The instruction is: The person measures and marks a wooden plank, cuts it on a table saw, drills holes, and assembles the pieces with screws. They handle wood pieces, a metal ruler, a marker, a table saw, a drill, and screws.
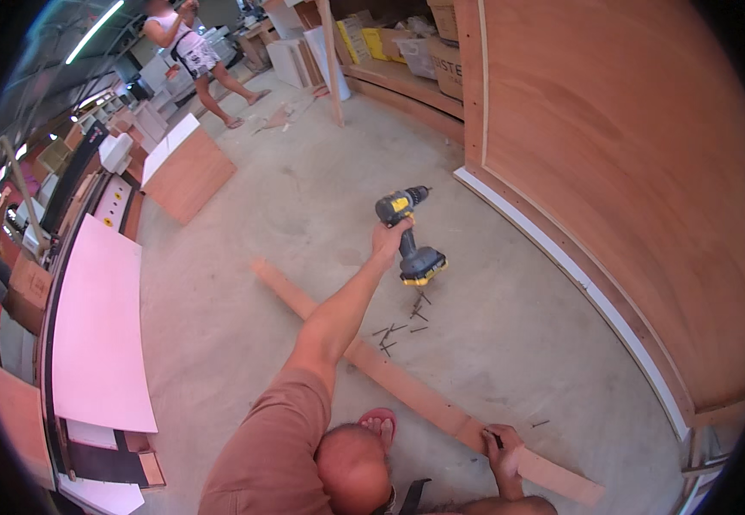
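Observation:
My left hand (392,243) is wrapped round the grip of a black and yellow cordless drill (407,232). The drill is held out in front, its chuck pointing to the far right. A long, narrow wooden board (407,390) lies slantwise on the floor, passing under my left arm. On its near right part is my right hand (503,455), fingers closed around a small dark piece too small to name. Several dark screws (389,335) are scattered on the floor between the drill and the board. One more screw (541,422) lies beyond my right hand.
A large wooden panel (613,197) with a white lower edge (591,292) rises on the right. A wooden box (188,172) and a pale panel (102,326) are on the left. Far back stand another person (192,56) and a shelf (398,77) with boxes.

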### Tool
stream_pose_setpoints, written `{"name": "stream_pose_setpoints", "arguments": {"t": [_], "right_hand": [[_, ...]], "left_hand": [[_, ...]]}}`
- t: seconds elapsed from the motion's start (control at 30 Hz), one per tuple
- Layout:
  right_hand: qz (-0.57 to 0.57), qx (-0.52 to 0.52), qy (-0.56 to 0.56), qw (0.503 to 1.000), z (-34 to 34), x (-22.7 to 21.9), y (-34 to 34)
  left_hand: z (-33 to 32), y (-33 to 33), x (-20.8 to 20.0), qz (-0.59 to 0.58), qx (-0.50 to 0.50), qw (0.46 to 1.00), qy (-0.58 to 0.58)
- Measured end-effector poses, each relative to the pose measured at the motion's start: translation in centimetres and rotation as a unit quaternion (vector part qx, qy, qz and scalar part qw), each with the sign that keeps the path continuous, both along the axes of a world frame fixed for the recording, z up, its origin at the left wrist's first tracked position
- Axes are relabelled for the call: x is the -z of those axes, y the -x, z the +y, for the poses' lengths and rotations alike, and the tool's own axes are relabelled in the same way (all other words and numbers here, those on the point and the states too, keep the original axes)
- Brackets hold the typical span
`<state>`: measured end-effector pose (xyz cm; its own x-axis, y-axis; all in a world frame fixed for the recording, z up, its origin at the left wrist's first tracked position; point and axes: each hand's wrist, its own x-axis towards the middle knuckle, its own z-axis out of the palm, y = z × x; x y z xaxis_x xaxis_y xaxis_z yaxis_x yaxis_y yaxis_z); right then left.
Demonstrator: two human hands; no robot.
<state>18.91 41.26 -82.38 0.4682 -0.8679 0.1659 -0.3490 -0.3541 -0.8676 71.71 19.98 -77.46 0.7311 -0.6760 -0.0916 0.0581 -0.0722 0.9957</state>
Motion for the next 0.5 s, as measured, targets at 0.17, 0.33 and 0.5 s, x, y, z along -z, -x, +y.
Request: {"name": "stream_pose_setpoints", "arguments": {"t": [0.17,0.33,0.5], "right_hand": [[-0.022,-0.006,0.01,1.0,-0.1,0.2,0.1],[-0.024,-0.005,0.033,0.999,-0.1,0.5,0.2],[-0.032,-0.01,0.024,0.999,0.1,1.4,-0.1]], "left_hand": [[5.1,5.4,-4.5,0.129,0.094,0.987,-0.032],[10.1,11.7,-7.8,-0.014,0.248,0.956,-0.157],[15.6,17.8,-10.5,-0.159,0.405,0.869,-0.235]]}}
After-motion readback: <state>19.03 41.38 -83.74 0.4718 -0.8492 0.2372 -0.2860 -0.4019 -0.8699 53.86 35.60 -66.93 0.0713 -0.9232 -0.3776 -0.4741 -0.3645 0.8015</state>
